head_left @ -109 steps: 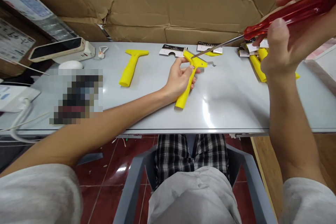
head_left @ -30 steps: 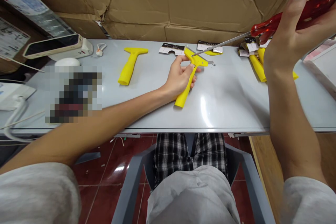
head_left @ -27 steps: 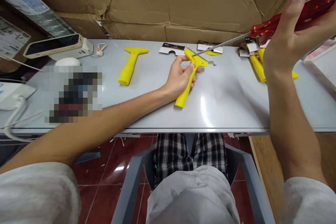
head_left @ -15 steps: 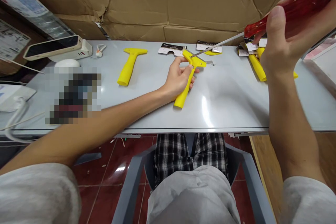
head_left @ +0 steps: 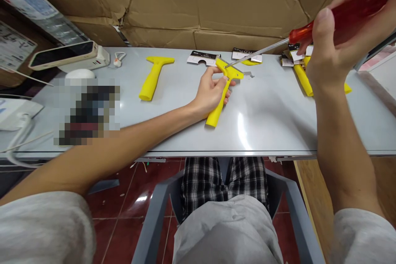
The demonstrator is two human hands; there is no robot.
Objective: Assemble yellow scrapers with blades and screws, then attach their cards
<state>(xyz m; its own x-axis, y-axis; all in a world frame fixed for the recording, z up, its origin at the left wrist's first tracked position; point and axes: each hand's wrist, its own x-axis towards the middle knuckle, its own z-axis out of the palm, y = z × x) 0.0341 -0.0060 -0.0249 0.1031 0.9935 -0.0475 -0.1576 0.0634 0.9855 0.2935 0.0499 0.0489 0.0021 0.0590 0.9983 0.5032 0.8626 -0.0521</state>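
Note:
My left hand (head_left: 208, 95) is wrapped round the neck of a yellow T-shaped scraper (head_left: 215, 112), its hollow handle slanting down toward the table's front edge. In my right hand (head_left: 329, 60), raised at the upper right, is a screwdriver (head_left: 360, 10) with a clear red handle. Its long shaft slopes down to the left, and the tip meets the scraper's head near a hole. A small metal piece (head_left: 248, 74) lies just right of that head. Another yellow scraper (head_left: 151, 80) lies on the table, left of my left hand.
Black-and-white cards (head_left: 201, 56) lie at the back of the grey table (head_left: 272, 132), against cardboard (head_left: 229, 4). More yellow scrapers (head_left: 302, 79) are partly hidden behind my right arm. A phone (head_left: 64, 55), a white mouse (head_left: 79, 74) and cables stand at the left.
My right hand's grip has shifted slightly and the screwdriver handle looks a little turned. The tip stays at the scraper's head. My left hand keeps its hold.

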